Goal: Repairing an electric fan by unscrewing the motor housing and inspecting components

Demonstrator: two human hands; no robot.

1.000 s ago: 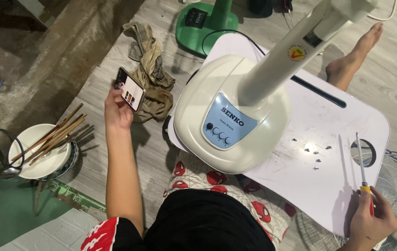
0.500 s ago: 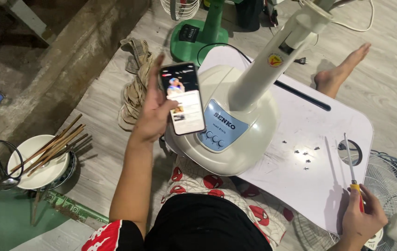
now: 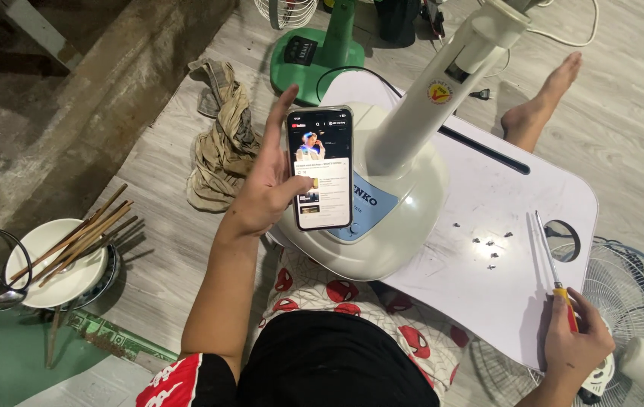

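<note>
Black smartphone [image 3: 320,167] gripped in our left hand [image 3: 265,188], frame centre; our right hand [image 3: 575,347] grips yellow-handled screwdriver [image 3: 552,267], lower right.

one phone [image 3: 320,167], one screwdriver [image 3: 553,273], two fan bases [image 3: 371,218]

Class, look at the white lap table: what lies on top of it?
On the white lap table lie a white fan base, small dark screws and a screwdriver held by the right hand. The base hides the table beneath it.
</note>
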